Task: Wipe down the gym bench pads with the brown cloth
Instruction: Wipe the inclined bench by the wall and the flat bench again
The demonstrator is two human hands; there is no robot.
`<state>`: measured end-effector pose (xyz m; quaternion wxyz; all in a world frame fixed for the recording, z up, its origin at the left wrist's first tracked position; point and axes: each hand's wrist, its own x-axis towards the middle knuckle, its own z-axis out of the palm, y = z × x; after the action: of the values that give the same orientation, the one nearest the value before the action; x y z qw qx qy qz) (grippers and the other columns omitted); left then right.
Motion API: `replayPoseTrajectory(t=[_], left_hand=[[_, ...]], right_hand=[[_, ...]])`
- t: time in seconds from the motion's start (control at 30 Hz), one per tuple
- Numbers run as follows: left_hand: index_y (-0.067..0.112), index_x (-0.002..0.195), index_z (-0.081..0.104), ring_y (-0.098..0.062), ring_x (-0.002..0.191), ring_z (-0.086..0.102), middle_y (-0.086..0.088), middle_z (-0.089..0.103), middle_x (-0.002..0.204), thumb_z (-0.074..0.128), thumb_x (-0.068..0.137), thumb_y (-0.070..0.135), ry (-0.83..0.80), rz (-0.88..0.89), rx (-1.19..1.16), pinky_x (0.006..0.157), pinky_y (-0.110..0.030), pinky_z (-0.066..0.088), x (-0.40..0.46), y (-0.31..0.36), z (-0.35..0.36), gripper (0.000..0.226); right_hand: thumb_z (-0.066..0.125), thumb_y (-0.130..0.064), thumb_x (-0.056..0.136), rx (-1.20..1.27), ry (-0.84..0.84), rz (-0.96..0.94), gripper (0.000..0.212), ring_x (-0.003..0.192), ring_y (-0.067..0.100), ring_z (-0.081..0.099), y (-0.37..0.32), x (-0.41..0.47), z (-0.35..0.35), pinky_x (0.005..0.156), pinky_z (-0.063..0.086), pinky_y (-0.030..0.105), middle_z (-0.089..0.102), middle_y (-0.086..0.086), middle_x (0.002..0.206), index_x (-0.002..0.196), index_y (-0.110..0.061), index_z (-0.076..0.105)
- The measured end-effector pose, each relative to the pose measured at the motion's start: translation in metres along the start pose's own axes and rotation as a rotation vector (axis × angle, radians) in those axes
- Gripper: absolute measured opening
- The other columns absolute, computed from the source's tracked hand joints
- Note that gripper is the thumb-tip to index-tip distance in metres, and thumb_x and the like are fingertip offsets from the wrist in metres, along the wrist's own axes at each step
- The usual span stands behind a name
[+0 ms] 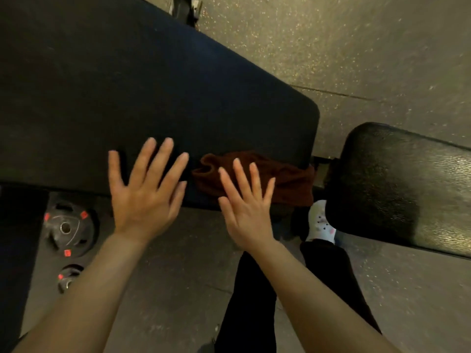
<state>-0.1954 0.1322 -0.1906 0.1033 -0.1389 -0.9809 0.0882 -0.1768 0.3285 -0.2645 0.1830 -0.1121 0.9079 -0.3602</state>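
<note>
A long black bench pad (153,98) runs from the upper left to the middle of the view. A smaller black seat pad (397,189) lies to its right across a narrow gap. The brown cloth (288,179) sits crumpled on the near right corner of the long pad. My left hand (145,192) is spread with straight fingers over the pad's near edge, left of the cloth. My right hand (247,207) is also spread flat, its fingertips over the cloth's near left part. Neither hand grips anything.
Two black weight plates with red marks (67,229) (68,276) lie on the floor at the lower left. My legs in dark trousers and a white shoe (321,222) stand below the gap between the pads. Speckled rubber floor (356,47) surrounds the bench.
</note>
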Motion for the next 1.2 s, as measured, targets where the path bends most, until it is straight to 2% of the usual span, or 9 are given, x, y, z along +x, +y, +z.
replayPoseTrajectory(t=[0.1,0.23,0.4,0.6,0.7,0.8,0.93,1.03,1.2], left_hand=[[0.02,0.146,0.051,-0.03,0.143,0.035,-0.01,0.044,0.153,0.047,0.101,0.037,0.049,0.033,0.058,0.119,-0.056,0.007,-0.004,0.0,0.013,0.048],[0.02,0.146,0.05,-0.03,0.143,0.035,-0.01,0.042,0.154,0.045,0.101,0.041,0.068,0.109,0.072,0.119,-0.054,0.008,-0.007,-0.006,0.016,0.05],[0.02,0.147,0.048,-0.029,0.143,0.035,-0.008,0.042,0.154,0.045,0.102,0.041,0.055,0.111,0.06,0.119,-0.052,0.011,-0.005,-0.004,0.015,0.051],[0.016,0.142,0.05,-0.028,0.144,0.033,-0.011,0.043,0.152,0.049,0.101,0.031,0.009,0.041,-0.083,0.12,-0.05,0.01,-0.002,0.002,-0.001,0.044],[0.011,0.135,0.055,-0.029,0.143,0.034,-0.017,0.043,0.15,0.054,0.098,0.02,0.032,-0.083,-0.249,0.121,-0.049,0.015,-0.011,0.01,-0.017,0.038],[0.009,0.131,0.057,-0.032,0.142,0.035,-0.019,0.038,0.15,0.057,0.098,0.015,0.084,-0.258,-0.284,0.12,-0.047,0.023,-0.039,0.017,-0.037,0.034],[0.004,0.124,0.06,-0.034,0.134,0.043,-0.022,0.041,0.146,0.063,0.091,0.009,0.078,-0.508,-0.327,0.107,-0.055,0.04,-0.074,0.019,-0.063,0.033],[0.003,0.124,0.061,-0.032,0.13,0.046,-0.021,0.043,0.144,0.059,0.093,0.013,0.035,-0.593,-0.396,0.101,-0.049,0.045,-0.088,0.021,-0.069,0.033],[0.009,0.14,0.047,-0.029,0.14,0.036,-0.016,0.033,0.153,0.053,0.093,0.022,-0.114,-0.582,-0.538,0.106,-0.044,0.04,-0.081,0.027,-0.058,0.049]], right_hand=[[0.02,-0.053,0.102,-0.059,0.072,0.069,0.054,0.152,0.018,-0.006,0.015,0.021,-0.01,0.109,-0.007,0.071,0.002,-0.014,0.164,0.151,-0.047,-0.001],[0.028,-0.045,0.106,0.048,0.111,0.364,0.055,0.151,0.015,-0.015,0.037,0.081,-0.046,0.112,-0.006,0.071,-0.01,-0.015,0.165,0.152,-0.047,-0.002],[0.02,-0.044,0.107,0.116,0.2,0.611,0.054,0.152,0.018,-0.013,0.025,0.096,-0.049,0.117,-0.003,0.066,-0.011,-0.01,0.166,0.157,-0.038,0.002],[0.016,-0.045,0.102,0.009,0.074,0.398,0.058,0.151,0.017,-0.015,-0.011,0.022,-0.011,0.121,0.0,0.06,-0.014,-0.007,0.164,0.157,-0.025,0.017],[0.023,-0.044,0.1,-0.06,0.042,0.112,0.055,0.152,0.025,-0.007,-0.03,-0.003,0.005,0.116,0.005,0.067,-0.003,-0.003,0.163,0.152,-0.026,0.03],[0.035,-0.039,0.1,-0.137,0.04,-0.209,0.051,0.152,0.032,0.0,-0.058,0.004,0.008,0.112,0.007,0.071,0.011,0.003,0.165,0.151,-0.032,0.026],[0.042,-0.036,0.1,-0.225,-0.003,-0.55,0.058,0.152,0.034,-0.002,-0.114,0.052,-0.008,0.112,0.003,0.072,0.012,0.003,0.166,0.155,-0.034,0.024],[0.047,-0.038,0.101,-0.272,0.021,-0.582,0.056,0.152,0.031,0.006,-0.117,0.063,-0.011,0.111,0.011,0.075,0.019,0.004,0.165,0.154,-0.033,0.029],[0.035,-0.054,0.102,-0.384,0.063,-0.345,0.06,0.153,0.03,0.009,-0.046,0.023,0.001,0.105,0.023,0.077,0.015,0.004,0.165,0.155,-0.036,0.016]])
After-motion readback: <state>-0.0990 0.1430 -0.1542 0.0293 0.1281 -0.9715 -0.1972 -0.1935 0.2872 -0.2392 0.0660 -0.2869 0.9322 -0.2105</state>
